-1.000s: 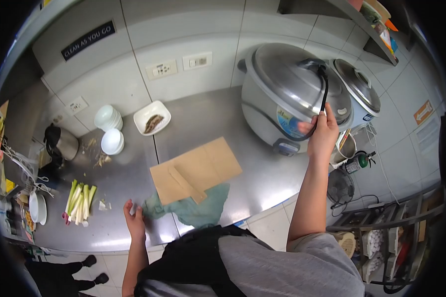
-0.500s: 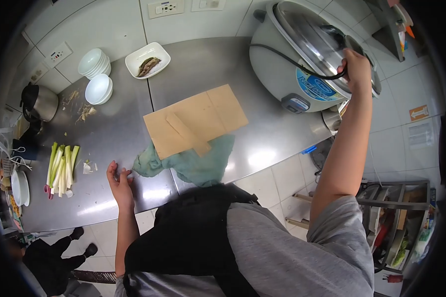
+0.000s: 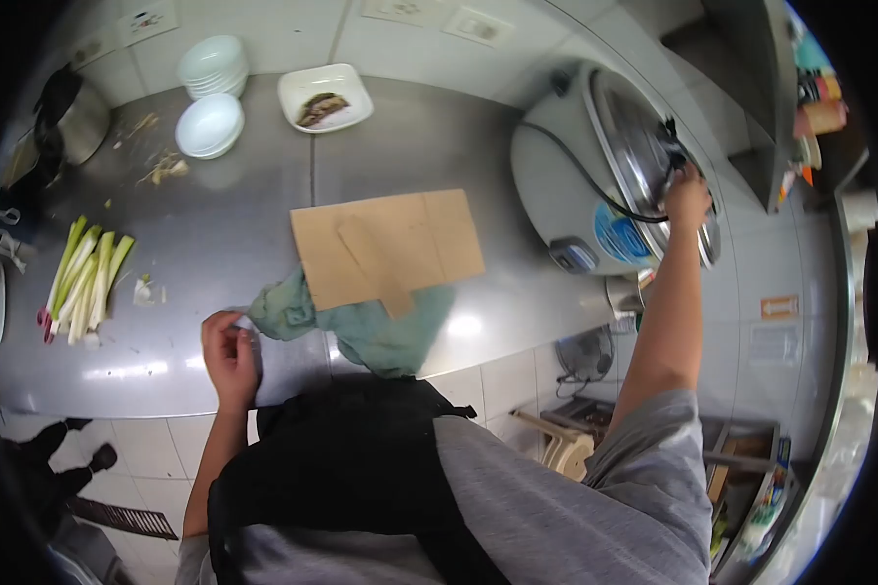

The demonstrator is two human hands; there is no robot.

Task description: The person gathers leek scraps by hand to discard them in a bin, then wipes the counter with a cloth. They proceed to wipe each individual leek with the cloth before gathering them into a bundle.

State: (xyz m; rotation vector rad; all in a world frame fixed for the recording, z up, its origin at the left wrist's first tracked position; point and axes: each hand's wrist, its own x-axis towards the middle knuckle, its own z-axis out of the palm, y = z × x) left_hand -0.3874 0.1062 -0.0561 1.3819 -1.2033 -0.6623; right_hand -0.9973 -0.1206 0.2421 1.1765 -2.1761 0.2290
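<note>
My right hand (image 3: 688, 202) is closed at the front of the rice cooker's metal lid (image 3: 634, 127), just below its black handle, with the black cord (image 3: 585, 174) running into it. The large grey rice cooker (image 3: 556, 185) stands tilted in view at the right. My left hand (image 3: 230, 359) is over the counter's front edge, fingers loosely curled and holding nothing, its fingertips near a green cloth (image 3: 283, 307). A brown cardboard piece (image 3: 322, 239) with a loose strip on it lies partly over the cloth.
Stacked white bowls (image 3: 212, 63) and a white dish (image 3: 298, 88) holding a dark food piece stand along the wall. Cut scallions (image 3: 88, 278) lie at the left, near a metal kettle (image 3: 83, 122). Another person's dark legs (image 3: 68, 478) show at the lower left.
The view has shifted to the right. My right hand has moved down along the lid, away from the handle's side. My left hand's fingers have curled in more and are nearer the cloth.
</note>
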